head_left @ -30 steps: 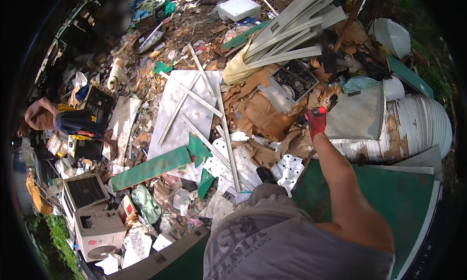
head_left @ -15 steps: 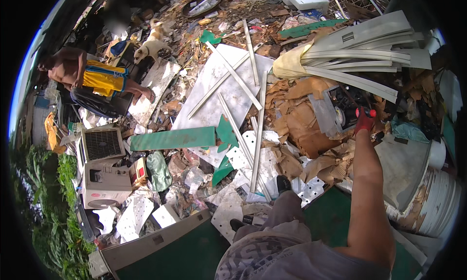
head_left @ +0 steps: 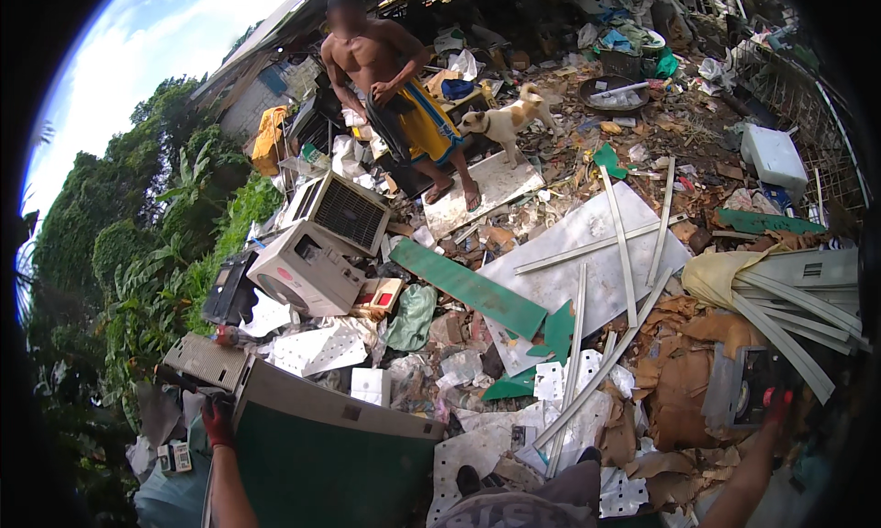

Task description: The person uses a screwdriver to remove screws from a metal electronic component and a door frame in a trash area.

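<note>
My left hand, in a red and dark glove, is closed at the lower left, next to the edge of a large green panel with a beige rim. A dark bar-shaped thing sticks out from its fingers. At the far right my right hand, gloved in red, is closed over a dark open-framed unit with a grey plate. A bright red end shows at its fingers; the rest of what it holds is too small to make out.
A shirtless person in yellow shorts stands holding dark cloth, beside a white and tan dog. Air-conditioner casings, a green board, a white sheet with metal strips and bent panels lie over the scrap.
The view has swung up and to the left, so the standing person and sky show more. My left hand has come into view at the lower left; my right stays at the dark unit.
</note>
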Motion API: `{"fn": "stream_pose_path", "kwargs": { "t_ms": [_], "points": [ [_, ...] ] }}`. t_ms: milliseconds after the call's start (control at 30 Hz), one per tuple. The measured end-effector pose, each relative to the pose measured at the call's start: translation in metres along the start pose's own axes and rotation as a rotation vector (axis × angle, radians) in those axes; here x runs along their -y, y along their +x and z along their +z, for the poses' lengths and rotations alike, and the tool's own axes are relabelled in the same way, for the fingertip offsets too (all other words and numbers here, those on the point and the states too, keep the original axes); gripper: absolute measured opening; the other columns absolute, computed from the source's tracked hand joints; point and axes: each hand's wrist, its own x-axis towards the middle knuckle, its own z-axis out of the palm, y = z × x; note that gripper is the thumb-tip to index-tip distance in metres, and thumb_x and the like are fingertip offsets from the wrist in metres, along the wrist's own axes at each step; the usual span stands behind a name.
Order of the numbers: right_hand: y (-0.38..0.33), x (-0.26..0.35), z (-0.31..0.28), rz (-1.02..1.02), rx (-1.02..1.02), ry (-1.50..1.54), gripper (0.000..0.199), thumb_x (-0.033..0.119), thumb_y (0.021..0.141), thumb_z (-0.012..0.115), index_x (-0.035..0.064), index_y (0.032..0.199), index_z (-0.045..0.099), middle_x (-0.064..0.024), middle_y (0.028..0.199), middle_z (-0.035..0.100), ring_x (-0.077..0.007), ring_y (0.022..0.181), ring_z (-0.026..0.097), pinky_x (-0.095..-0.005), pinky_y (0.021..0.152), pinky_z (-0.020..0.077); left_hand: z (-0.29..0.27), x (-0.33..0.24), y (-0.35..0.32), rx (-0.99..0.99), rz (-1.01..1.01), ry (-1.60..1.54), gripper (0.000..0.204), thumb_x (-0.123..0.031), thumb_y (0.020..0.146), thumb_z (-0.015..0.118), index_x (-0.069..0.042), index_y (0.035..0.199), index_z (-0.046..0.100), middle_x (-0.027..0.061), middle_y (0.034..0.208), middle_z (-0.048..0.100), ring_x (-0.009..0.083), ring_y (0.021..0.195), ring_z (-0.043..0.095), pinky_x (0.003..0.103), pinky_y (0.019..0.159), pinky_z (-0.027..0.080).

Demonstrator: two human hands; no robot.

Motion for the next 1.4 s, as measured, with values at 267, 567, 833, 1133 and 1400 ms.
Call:
{"fn": "stream_pose_path", "kwargs": {
  "t_ms": [267, 567, 833, 1133, 1400],
  "points": [
    [-0.002, 0.018, 0.035, 0.000, 0.029, -0.058, 0.040, 0.037, 0.100, 0.059, 0.0181, 0.135, 0.055, -0.0040, 0.113, 0.062, -0.0167, 0.095, 0.060, -0.0387, 0.090, 0.0485, 0.007, 0.006, -0.022, -0.039, -0.016, -0.008, 0.031, -0.034, 0.103, 0.054, -0.005, 0.100, 0.065, 0.0038, 0.089, 0.069, 0.0139, 0.076, 0.060, 0.030, 0.069, 0.047],
    [-0.009, 0.016, 0.043, 0.031, 0.045, -0.091, 0.045, 0.034, 0.099, 0.058, 0.0186, 0.140, 0.052, -0.0051, 0.121, 0.060, -0.0190, 0.103, 0.058, -0.0428, 0.089, 0.0478, 0.005, -0.005, -0.028, -0.061, -0.041, 0.028, 0.025, -0.025, 0.104, 0.053, -0.004, 0.109, 0.065, 0.0054, 0.091, 0.070, 0.0152, 0.081, 0.064, 0.028, 0.073, 0.051],
    [-0.050, 0.001, 0.054, 0.054, 0.162, -0.145, 0.050, 0.032, 0.098, 0.058, 0.0190, 0.145, 0.049, -0.0061, 0.128, 0.058, -0.0210, 0.111, 0.056, -0.0465, 0.088, 0.0471, -0.024, -0.009, -0.045, 0.051, -0.064, -0.062, 0.025, -0.027, 0.104, 0.055, -0.004, 0.102, 0.065, 0.0056, 0.090, 0.070, 0.0114, 0.079, 0.062, 0.026, 0.073, 0.048],
    [-0.294, -0.042, 0.110, 0.329, 0.421, -0.311, 0.039, 0.017, 0.098, 0.062, 0.0050, 0.134, 0.056, -0.0046, 0.116, 0.064, -0.0202, 0.097, 0.060, -0.0342, 0.087, 0.0485, -0.016, -0.040, -0.029, 0.244, -0.115, -0.043, 0.023, -0.026, 0.104, 0.054, -0.005, 0.101, 0.065, 0.0038, 0.097, 0.072, 0.0074, 0.079, 0.057, 0.025, 0.074, 0.045],
    [-0.646, 0.056, 0.263, 0.275, 1.268, -0.181, 0.039, 0.015, 0.097, 0.065, 0.0010, 0.132, 0.054, -0.0104, 0.110, 0.067, -0.0193, 0.087, 0.069, -0.0321, 0.073, 0.0577, -0.032, -0.038, -0.030, 0.520, -0.190, -0.144, 0.019, -0.007, 0.101, 0.051, -0.004, 0.111, 0.067, 0.0051, 0.108, 0.072, 0.0143, 0.104, 0.062, 0.029, 0.098, 0.045]
  ]
}}
